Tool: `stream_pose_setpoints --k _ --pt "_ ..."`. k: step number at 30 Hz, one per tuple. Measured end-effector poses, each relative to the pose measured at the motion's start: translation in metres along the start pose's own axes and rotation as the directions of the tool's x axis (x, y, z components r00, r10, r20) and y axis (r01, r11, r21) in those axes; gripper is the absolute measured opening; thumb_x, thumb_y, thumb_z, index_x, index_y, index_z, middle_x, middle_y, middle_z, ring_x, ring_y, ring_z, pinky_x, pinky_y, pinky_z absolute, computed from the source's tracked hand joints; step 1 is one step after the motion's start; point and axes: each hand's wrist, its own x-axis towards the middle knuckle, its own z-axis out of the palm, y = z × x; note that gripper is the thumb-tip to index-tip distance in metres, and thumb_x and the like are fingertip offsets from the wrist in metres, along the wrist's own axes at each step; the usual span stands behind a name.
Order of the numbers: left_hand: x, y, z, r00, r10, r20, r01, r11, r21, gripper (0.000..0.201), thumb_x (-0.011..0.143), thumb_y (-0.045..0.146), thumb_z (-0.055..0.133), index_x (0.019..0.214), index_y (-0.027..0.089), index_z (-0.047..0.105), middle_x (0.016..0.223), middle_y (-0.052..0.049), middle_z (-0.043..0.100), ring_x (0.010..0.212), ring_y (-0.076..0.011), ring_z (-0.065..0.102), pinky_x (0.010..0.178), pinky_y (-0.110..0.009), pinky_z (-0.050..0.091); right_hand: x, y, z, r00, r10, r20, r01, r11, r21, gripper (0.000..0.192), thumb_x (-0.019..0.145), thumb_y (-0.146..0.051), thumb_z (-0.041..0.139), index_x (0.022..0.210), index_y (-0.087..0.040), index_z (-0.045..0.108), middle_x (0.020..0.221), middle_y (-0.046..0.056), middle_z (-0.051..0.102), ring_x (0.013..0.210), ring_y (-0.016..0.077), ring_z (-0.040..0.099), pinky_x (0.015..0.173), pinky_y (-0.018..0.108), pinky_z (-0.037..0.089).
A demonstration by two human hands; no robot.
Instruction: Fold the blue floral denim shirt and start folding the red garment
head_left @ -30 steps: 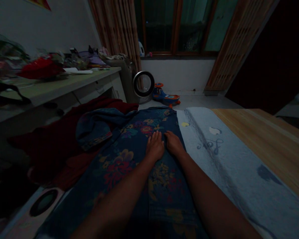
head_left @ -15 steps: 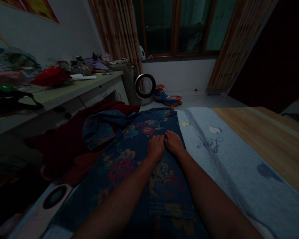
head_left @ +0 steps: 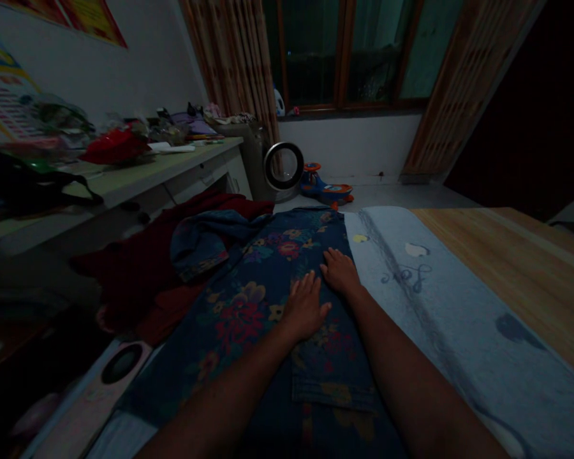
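Dark red cloth [head_left: 138, 268] heaped left of dark blue floral denim garment [head_left: 249, 306], which lies spread flat beside pale grey blanket [head_left: 440, 306]. Left hand [head_left: 306, 305] flat on garment, fingers slightly spread. Right hand [head_left: 340, 271] just beyond, pressed flat, fingers together.

2 hands: left hand [head_left: 305, 309], right hand [head_left: 340, 273]. 1 floral denim garment [head_left: 249, 299], 1 red cloth [head_left: 138, 268], 1 light blue blanket [head_left: 440, 319], 1 bench [head_left: 124, 182], 1 round fan [head_left: 284, 166], 1 toy ride-on car [head_left: 326, 189].

Head-worn view, forward-down, close over bed [head_left: 459, 331]
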Motion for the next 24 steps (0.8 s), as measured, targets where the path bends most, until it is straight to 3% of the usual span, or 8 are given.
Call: stream_pose_setpoints --k 6,12,19,24 --pt "-0.002 -0.003 0.003 0.998 -0.022 -0.055 0.020 0.999 -0.028 0.064 0.093 0.050 0.042 0.145 0.013 0.037 0.156 -0.014 0.030 0.145 -0.0310 0.020 0.118 -0.049 0.019 0.000 0.014 0.000 0.993 0.114 0.015 -0.113 0.993 -0.039 0.057 0.097 -0.045 0.036 0.145 -0.014 0.038 0.154 0.015 0.032 0.142 0.0294 0.028 0.112 0.047 0.023" --pt "-0.004 -0.005 0.002 0.995 -0.001 -0.096 -0.006 0.997 -0.072 0.055 0.100 0.046 0.028 0.142 0.014 0.040 0.154 -0.013 0.034 0.144 -0.0263 0.026 0.117 -0.046 0.021 -0.002 0.014 -0.001 0.976 0.217 -0.002 -0.217 0.975 -0.055 0.061 0.097 -0.050 0.032 0.146 -0.014 0.037 0.155 0.017 0.029 0.143 0.0308 0.025 0.112 0.052 0.021" --pt "-0.002 -0.008 0.001 0.994 -0.007 -0.111 -0.004 0.995 -0.095 0.047 0.099 0.033 0.032 0.139 0.013 0.045 0.151 -0.012 0.040 0.141 -0.0232 0.033 0.116 -0.041 0.026 -0.003 0.013 -0.007 0.983 0.185 -0.014 -0.185 0.980 -0.070 0.055 0.097 -0.045 0.037 0.141 -0.013 0.042 0.152 0.017 0.034 0.140 0.0307 0.030 0.110 0.052 0.027" --pt "-0.003 -0.008 0.004 0.985 -0.101 -0.141 0.095 0.994 -0.048 0.055 0.097 0.039 0.034 0.144 0.011 0.038 0.154 -0.014 0.034 0.144 -0.0273 0.026 0.116 -0.049 0.022 -0.018 0.003 -0.006 0.992 -0.024 -0.120 0.015 0.997 -0.075 0.047 0.093 -0.027 0.042 0.137 -0.010 0.046 0.150 0.017 0.039 0.140 0.0291 0.031 0.112 0.049 0.026"
